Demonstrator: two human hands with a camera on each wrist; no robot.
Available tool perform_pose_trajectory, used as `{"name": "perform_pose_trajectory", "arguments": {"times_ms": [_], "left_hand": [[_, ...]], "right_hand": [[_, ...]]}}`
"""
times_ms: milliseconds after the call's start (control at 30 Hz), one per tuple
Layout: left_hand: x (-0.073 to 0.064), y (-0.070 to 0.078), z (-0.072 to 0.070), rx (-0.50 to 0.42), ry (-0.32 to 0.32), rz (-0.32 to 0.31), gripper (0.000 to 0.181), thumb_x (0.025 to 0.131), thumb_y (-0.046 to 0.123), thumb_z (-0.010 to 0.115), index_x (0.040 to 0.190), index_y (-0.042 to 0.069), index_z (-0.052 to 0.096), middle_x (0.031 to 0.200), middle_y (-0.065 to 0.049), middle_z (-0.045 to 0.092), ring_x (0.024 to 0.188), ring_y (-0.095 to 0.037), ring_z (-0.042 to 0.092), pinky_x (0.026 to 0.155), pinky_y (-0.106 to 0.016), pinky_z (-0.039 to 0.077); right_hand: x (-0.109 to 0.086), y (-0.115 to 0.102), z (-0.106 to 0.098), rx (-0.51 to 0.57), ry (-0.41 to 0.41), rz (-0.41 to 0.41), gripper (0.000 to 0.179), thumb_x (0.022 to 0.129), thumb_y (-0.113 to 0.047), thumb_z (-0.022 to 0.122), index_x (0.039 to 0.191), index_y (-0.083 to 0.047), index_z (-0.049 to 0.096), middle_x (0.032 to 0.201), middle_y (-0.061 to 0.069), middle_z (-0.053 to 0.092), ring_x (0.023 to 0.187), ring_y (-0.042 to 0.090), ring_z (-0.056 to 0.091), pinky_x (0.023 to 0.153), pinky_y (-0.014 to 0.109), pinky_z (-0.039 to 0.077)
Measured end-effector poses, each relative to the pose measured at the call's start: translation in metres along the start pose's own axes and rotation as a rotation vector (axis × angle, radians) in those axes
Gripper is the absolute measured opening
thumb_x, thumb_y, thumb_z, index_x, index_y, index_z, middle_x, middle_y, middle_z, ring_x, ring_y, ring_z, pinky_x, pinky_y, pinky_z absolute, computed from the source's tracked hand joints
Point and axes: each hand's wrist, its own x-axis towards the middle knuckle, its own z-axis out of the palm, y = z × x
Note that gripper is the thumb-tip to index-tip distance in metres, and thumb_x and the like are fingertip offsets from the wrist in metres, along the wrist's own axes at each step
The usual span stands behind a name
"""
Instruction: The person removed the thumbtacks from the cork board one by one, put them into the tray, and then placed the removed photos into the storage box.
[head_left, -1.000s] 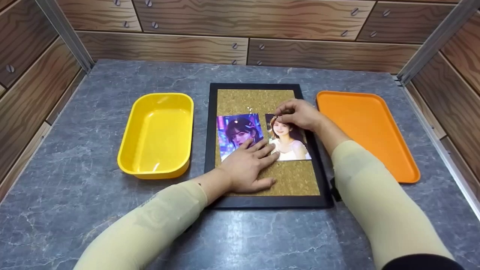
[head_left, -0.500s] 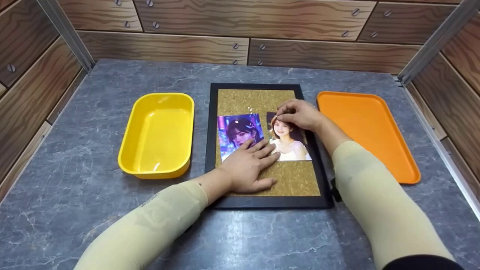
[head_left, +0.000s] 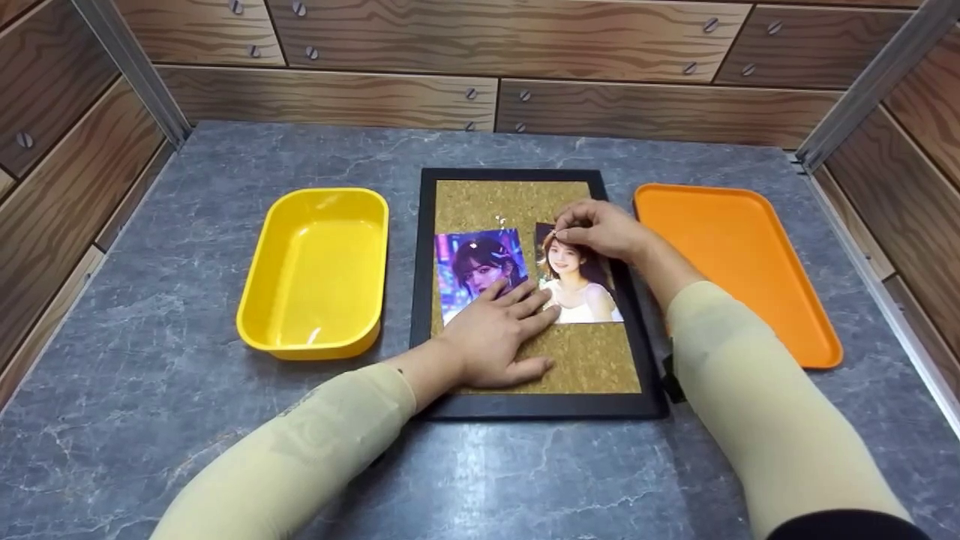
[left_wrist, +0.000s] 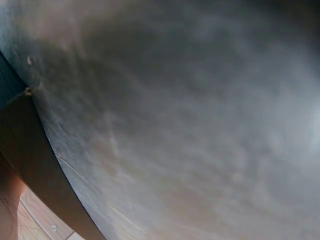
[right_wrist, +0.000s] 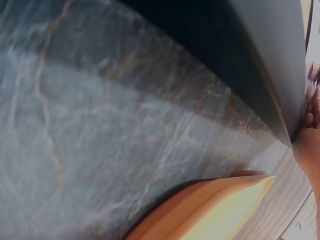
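A black-framed cork board (head_left: 592, 360) lies flat on the table with two photos on it. The left photo (head_left: 480, 259), in purple and blue tones, bears a small shiny pushpin (head_left: 473, 245) near its top. My left hand (head_left: 499, 334) rests palm down with spread fingers, over the lower edges of this photo and the right photo (head_left: 574, 292), a portrait in white. At the right photo's top edge my right hand (head_left: 596, 225) pinches a tiny pushpin between thumb and index finger, mostly hidden by the fingertips. Both wrist views show mainly tabletop.
Several small clear pins (head_left: 501, 220) are on the cork above the photos. A yellow tub (head_left: 315, 277) stands left of the board. An orange tray (head_left: 750, 262) lies at the right, beside my right forearm. Wood-patterned walls (head_left: 390, 97) enclose the table's back and sides.
The right photo's top left corner has shifted slightly up and right, along with the right fingertips. My left hand stays in place.
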Motion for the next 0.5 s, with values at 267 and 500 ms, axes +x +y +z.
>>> {"name": "perform_pose_trajectory", "arguments": {"times_ms": [267,500], "left_hand": [[-0.0002,-0.0004,0.0003,-0.007,0.006,0.0,0.079,0.105,0.067,0.039,0.167,0.019,0.037,0.172,-0.007,0.033,0.16,-0.029,0.024,0.129,-0.055,0.016],[0.0003,-0.0008,0.0016,0.004,0.015,0.006,0.078,0.105,0.066,0.042,0.166,0.018,0.039,0.171,-0.007,0.036,0.159,-0.029,0.027,0.128,-0.056,0.019]], "right_hand": [[0.0002,0.0017,-0.0006,0.001,0.001,0.003,0.021,0.103,-0.004,0.066,0.11,0.015,0.067,0.142,0.03,0.057,0.137,0.04,0.048,0.122,0.05,0.029],[-0.0026,-0.0019,-0.0022,0.022,-0.008,-0.004,0.022,0.099,-0.009,0.073,0.108,0.01,0.072,0.137,0.024,0.061,0.131,0.032,0.052,0.116,0.039,0.034]]}}
